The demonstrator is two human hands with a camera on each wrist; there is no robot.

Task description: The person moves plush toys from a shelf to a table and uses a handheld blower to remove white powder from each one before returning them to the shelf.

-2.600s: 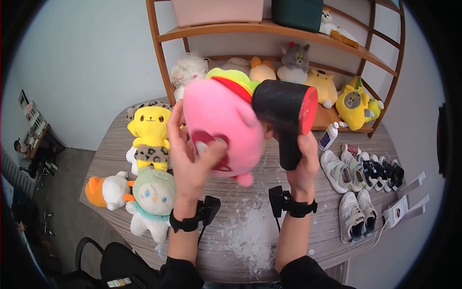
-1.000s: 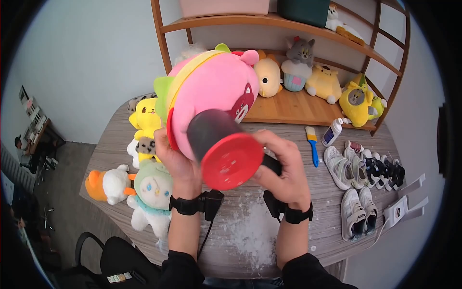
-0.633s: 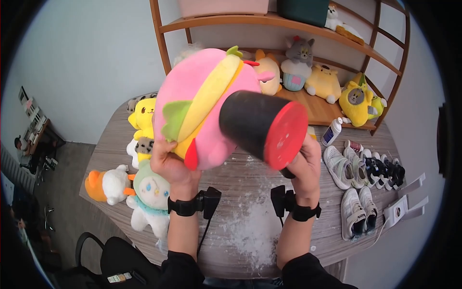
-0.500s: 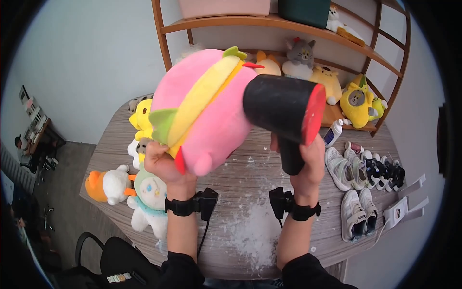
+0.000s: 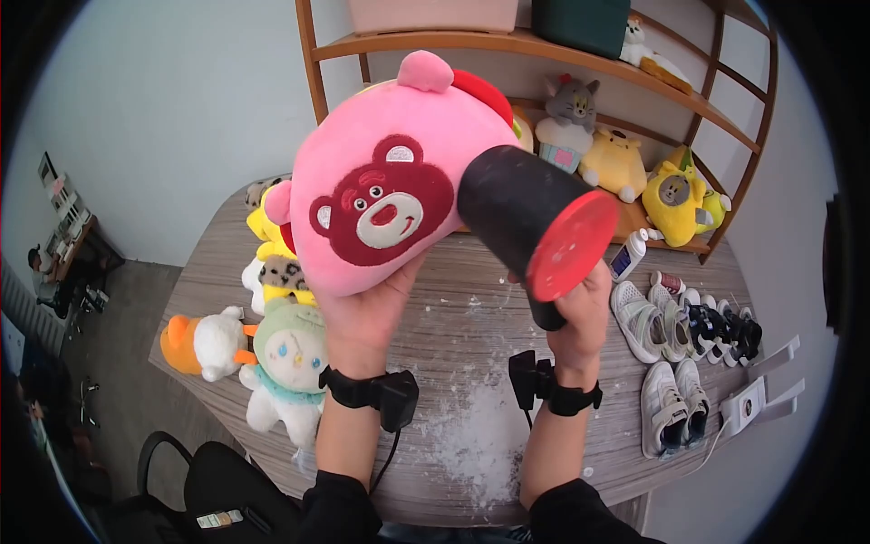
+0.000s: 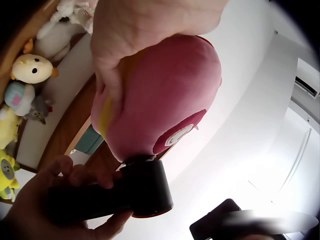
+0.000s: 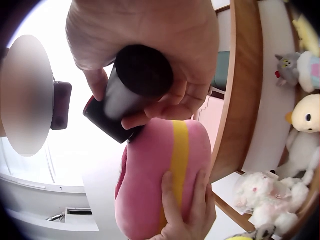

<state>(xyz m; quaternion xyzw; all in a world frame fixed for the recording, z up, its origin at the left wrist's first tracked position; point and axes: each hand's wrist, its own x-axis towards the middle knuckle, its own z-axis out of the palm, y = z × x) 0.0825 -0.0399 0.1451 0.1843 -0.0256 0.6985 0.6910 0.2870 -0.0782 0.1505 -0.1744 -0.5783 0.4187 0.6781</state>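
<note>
A pink plush (image 5: 317,172) with a dark red bear face is held up above the table, its bear face toward the head camera. My left hand (image 5: 370,313) holds it from below; in the right wrist view the left fingers (image 7: 172,200) lie across its pink side and yellow band. A black cylindrical device with a red end (image 5: 517,204) is gripped by its handle in my right hand (image 5: 580,313). In the left wrist view the nozzle of the black device (image 6: 145,185) is against or very close to the plush (image 6: 165,90).
Several plush toys (image 5: 288,363) sit at the table's left. White powder (image 5: 480,444) is scattered on the table (image 5: 435,363). On the right are a white bottle (image 5: 629,254), several shoes (image 5: 666,408) and a white stand (image 5: 748,403). Behind stands a wooden shelf (image 5: 435,41) with toys.
The plush has been turned in my left hand, so its bear face shows instead of its yellow band and green leaf pieces. The black device's red end has swung toward the head camera.
</note>
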